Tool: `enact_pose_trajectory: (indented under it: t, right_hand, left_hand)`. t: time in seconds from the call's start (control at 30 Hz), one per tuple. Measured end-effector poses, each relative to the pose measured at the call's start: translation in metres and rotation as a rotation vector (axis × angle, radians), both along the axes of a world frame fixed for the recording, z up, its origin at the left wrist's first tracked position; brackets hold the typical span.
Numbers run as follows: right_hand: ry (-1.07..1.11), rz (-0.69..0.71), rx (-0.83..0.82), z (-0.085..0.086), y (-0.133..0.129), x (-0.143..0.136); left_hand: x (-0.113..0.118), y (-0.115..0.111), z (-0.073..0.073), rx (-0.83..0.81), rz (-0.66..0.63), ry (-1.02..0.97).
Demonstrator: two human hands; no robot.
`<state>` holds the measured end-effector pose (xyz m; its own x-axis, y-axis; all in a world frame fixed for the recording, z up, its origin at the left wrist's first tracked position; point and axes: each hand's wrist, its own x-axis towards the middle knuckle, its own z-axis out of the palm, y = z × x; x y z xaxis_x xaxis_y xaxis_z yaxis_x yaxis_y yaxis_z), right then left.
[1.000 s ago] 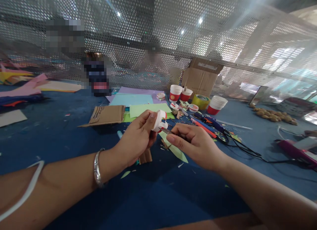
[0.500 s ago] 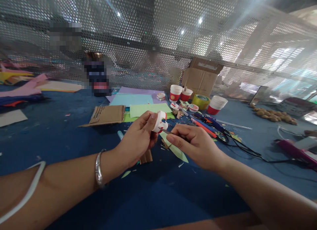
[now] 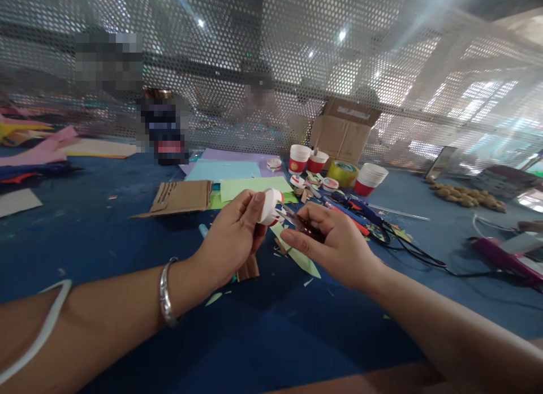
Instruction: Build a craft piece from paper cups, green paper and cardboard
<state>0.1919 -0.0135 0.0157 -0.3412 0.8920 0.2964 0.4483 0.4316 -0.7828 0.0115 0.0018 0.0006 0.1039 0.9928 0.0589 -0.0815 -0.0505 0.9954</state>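
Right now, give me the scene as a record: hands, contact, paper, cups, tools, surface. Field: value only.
left hand: grips a white-and-red cup piece
right hand: holds scissors, blades pointing at the cup piece
contact: blades overlap the cup piece in view; touching or not, cannot tell
paper: light green sheet, light blue sheet beyond it
cardboard: flat brown piece, left of the sheets
cups: red-and-white, upright, beyond the right hand; rightmost a stack
tools: blue corded tool, right side
surface: blue tabletop, scraps scattered
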Motion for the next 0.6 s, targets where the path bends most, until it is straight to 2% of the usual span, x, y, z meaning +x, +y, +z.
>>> enact_pose_trajectory:
  t: [0.17,0.33,0.6]
  right_hand:
    - [0.069,0.019,-0.008,-0.002,0.0,-0.002]
    - [0.183,0.02,0.024,-0.008,0.0,-0.003]
    - [0.215,-0.008,0.031,-0.009,0.002,-0.002]
  left_hand:
    - [0.001,0.001,-0.002,-0.024,-0.012,-0.01]
    - [0.001,-0.002,-0.002,0.005,-0.04,0.071]
    - [0.001,-0.005,-0.001,0.077,-0.042,0.127]
